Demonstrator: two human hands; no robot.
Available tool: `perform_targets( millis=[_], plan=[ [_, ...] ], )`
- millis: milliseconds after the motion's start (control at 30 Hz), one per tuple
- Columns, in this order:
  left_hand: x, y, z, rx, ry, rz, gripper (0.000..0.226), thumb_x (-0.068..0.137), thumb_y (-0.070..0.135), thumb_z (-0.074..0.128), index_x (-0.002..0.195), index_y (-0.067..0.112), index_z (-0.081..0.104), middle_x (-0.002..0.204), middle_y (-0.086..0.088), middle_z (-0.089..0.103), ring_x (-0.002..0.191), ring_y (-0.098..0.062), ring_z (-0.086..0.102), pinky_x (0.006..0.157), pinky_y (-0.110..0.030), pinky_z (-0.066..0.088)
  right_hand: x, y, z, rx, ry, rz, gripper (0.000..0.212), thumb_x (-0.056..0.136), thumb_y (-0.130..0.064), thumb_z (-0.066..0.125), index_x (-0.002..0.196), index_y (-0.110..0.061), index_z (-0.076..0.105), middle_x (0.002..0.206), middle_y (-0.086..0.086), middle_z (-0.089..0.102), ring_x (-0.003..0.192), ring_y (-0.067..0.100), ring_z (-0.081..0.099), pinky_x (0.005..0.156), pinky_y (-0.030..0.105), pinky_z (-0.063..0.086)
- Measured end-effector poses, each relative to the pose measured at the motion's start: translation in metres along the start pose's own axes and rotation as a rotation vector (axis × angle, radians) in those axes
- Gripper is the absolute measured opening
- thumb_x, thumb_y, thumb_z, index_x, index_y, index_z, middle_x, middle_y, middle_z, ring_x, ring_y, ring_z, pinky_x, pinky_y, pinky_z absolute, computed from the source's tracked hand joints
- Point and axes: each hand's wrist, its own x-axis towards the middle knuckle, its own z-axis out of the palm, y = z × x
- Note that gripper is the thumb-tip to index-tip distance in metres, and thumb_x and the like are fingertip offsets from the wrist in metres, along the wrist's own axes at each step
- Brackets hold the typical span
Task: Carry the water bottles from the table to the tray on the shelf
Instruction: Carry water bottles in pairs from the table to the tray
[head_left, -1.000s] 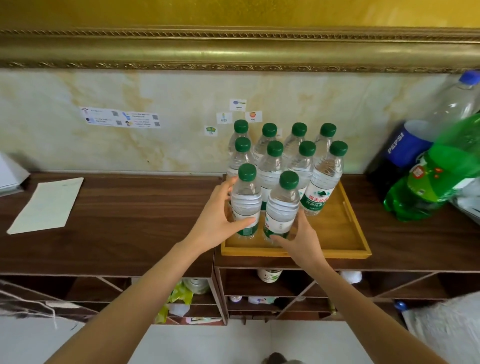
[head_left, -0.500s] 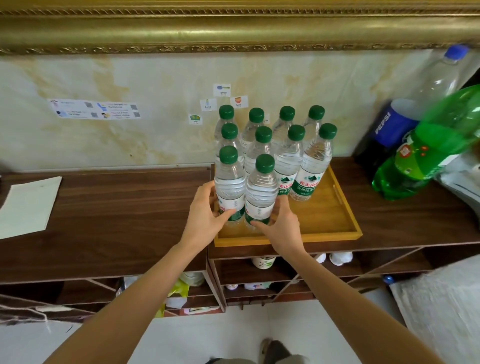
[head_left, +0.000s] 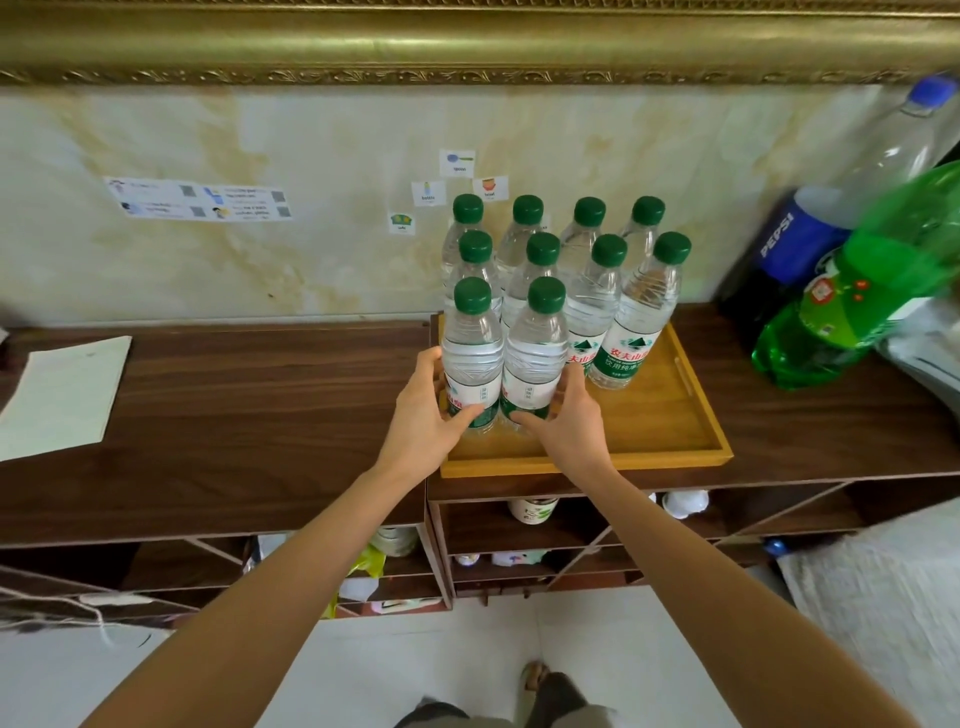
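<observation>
Bottles (head_left: 636, 317) — ten on tray (head_left: 670, 415); left hand (head_left: 423, 418), right hand (head_left: 563, 423) each grip one.

Soft, even daylight; wide-angle bending at the edges, slight blur at far right.

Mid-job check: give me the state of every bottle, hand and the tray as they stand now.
front-left water bottle: upright in tray, capped, gripped by left hand
front-right water bottle: upright in tray, capped, gripped by right hand
eight water bottles behind: upright in tray, capped, untouched
tray: on shelf, front-right part bare
Pepsi bottle: capped, leaning
green soda bottle: leaning, cap out of view
</observation>
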Motion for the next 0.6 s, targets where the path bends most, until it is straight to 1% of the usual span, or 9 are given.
perform_targets(
  millis=[100,233,400,533,600],
  plan=[
    [-0.002,0.001,0.002,0.002,0.013,0.004,0.075,0.079,0.02,0.078,0.138,0.029,0.033,0.138,0.005,0.052,0.126,-0.003,0.042,0.103,-0.045,0.047,-0.001,0.001,0.001,-0.001,0.004,-0.001,0.078,0.072,-0.021,0.084,0.133,-0.02,0.036,0.131,0.0,0.059,0.12,0.019,0.056,0.096,0.041,0.052],
    [-0.005,0.002,0.005,0.006,0.034,0.012,0.074,0.08,0.015,0.075,0.14,0.027,0.032,0.139,0.003,0.052,0.129,-0.01,0.046,0.103,-0.045,0.047,-0.002,0.0,0.002,0.005,0.006,0.006,0.08,0.072,-0.02,0.083,0.135,-0.021,0.035,0.133,0.0,0.058,0.122,0.02,0.055,0.098,0.042,0.051],
    [-0.007,0.005,0.004,0.037,0.033,0.01,0.075,0.081,0.018,0.075,0.141,0.025,0.031,0.139,0.002,0.052,0.128,-0.012,0.048,0.1,-0.045,0.049,-0.003,-0.001,0.002,-0.009,-0.005,0.016,0.079,0.075,-0.02,0.082,0.137,-0.019,0.033,0.135,0.001,0.056,0.124,0.02,0.053,0.097,0.036,0.05],
    [-0.01,0.008,0.0,0.076,0.012,-0.002,0.075,0.081,0.023,0.075,0.143,0.02,0.033,0.141,0.004,0.05,0.129,-0.01,0.046,0.108,-0.038,0.042,-0.005,-0.004,-0.001,-0.017,-0.034,0.037,0.077,0.077,-0.022,0.08,0.138,-0.017,0.033,0.136,0.002,0.056,0.124,0.02,0.053,0.094,0.031,0.047],
    [-0.013,0.008,-0.003,0.089,0.001,-0.009,0.075,0.082,0.026,0.074,0.144,0.019,0.032,0.144,0.004,0.047,0.131,-0.01,0.044,0.109,-0.038,0.04,-0.009,-0.006,-0.005,-0.012,-0.044,0.056,0.072,0.078,-0.024,0.079,0.136,-0.014,0.036,0.135,0.003,0.056,0.122,0.019,0.054,0.091,0.028,0.045]
  ],
)
